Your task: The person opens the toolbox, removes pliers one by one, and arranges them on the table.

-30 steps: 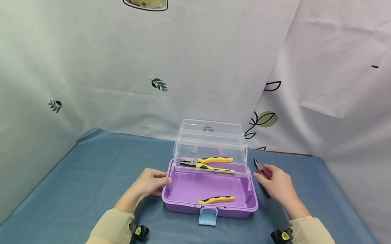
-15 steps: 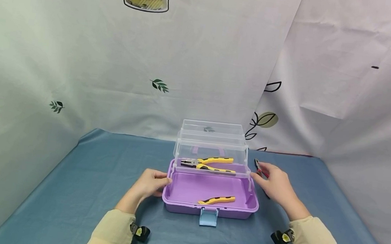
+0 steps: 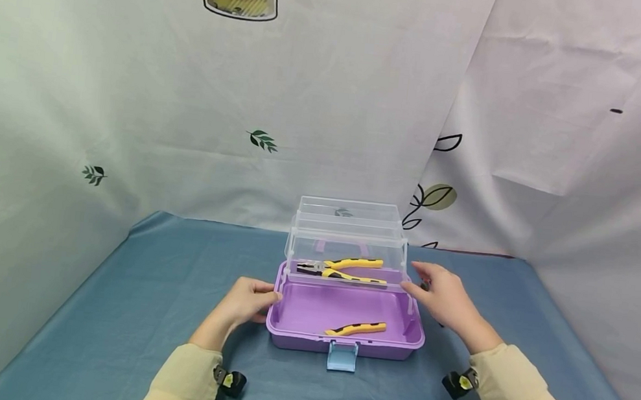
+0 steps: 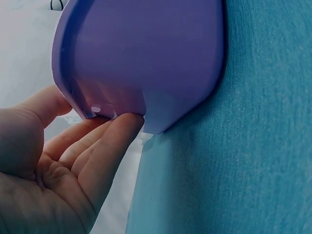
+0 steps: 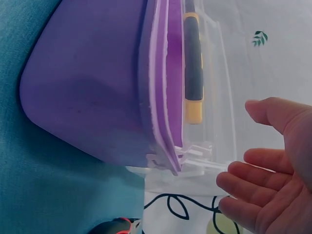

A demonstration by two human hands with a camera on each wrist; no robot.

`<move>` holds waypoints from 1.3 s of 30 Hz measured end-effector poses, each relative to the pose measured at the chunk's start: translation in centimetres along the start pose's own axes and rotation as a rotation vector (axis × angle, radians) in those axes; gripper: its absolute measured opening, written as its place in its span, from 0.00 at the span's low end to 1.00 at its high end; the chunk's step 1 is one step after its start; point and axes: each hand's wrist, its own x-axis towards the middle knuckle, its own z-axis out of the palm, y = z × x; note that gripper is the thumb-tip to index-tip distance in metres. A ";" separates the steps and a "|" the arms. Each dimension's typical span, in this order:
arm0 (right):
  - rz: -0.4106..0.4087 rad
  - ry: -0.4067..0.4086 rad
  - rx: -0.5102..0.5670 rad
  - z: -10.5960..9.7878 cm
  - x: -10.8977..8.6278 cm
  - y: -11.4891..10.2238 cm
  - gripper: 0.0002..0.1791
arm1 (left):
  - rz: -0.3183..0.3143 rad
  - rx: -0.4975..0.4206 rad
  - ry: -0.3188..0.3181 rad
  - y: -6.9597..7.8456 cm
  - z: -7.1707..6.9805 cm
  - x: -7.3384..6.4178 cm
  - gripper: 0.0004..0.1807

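Note:
A purple toolbox stands with its clear lid and clear tray raised at the back. My left hand grips its left end, thumb over the rim and fingers against the outer wall. Yellow-and-black pliers lie in the tray. Down in the box shows one yellow-and-black handle, the rest hidden behind the front wall. My right hand is by the tray's right end, fingers apart and holding nothing. Red-and-black pliers lie on the cloth, mostly hidden under that hand in the head view.
A light-blue latch hangs down at the box's front. The blue cloth covers the table, and a white patterned curtain rises close behind the box and along both sides.
My right hand has moved off the red-and-black pliers, up and left to the tray's right end, its fingers spreading. My left hand keeps its grip on the toolbox.

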 end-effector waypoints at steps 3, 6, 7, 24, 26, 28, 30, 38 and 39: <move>-0.029 -0.010 -0.008 0.0 0.3 -0.1 0.34 | 0.001 0.007 -0.002 0.1 0.0 0.0 0.19; -0.055 -0.018 -0.018 -0.1 0.6 -0.2 0.34 | -0.004 0.013 0.000 0.2 0.0 0.0 0.19; -0.064 -0.023 -0.020 -0.1 0.7 -0.3 0.34 | -0.005 0.012 0.000 0.2 0.0 0.0 0.19; -0.117 -0.120 -0.031 -0.4 1.6 -1.1 0.34 | -0.005 0.019 -0.006 0.4 -0.1 -0.1 0.19; -0.117 -0.132 -0.021 -0.4 1.7 -1.2 0.34 | -0.006 0.017 -0.007 0.3 -0.1 -0.1 0.20; -0.114 -0.143 -0.013 -0.4 1.8 -1.3 0.34 | -0.006 0.015 -0.007 0.3 -0.1 0.0 0.19; -0.120 -0.151 -0.011 -0.4 1.9 -1.4 0.34 | -0.006 0.013 -0.008 0.3 -0.1 0.0 0.19; -0.153 -0.169 -0.031 0.0 2.7 -1.7 0.33 | 0.007 0.017 -0.023 0.2 -0.3 0.0 0.19; -0.162 -0.173 -0.035 0.0 2.8 -1.7 0.33 | 0.009 0.017 -0.026 0.2 -0.3 0.0 0.20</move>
